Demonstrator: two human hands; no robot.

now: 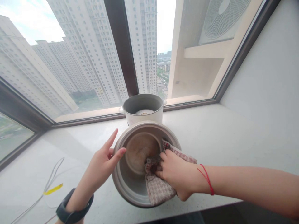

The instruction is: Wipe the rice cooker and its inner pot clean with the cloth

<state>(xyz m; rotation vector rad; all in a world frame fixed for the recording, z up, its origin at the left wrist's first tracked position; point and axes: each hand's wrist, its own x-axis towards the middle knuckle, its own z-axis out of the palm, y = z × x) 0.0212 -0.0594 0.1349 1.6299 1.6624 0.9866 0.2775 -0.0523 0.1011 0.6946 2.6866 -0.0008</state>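
Note:
A metal rice cooker inner pot [137,189] is tilted toward me, its inside facing up. My left hand [105,163] is at its left rim, thumb over the edge and index finger stretched out. The other fingers curl behind the rim, partly hidden. My right hand [174,168] holds a bunched brown-and-white checked cloth [160,189]. The cloth lies against the pot's inner wall on the right and hangs over the rim.
Behind the pot stands the white rice cooker body [144,119], lidless, by the window frame [122,46]. A grey cable with a yellow tag [53,189] lies left on the white sill [233,137]. The sill's front edge is below right.

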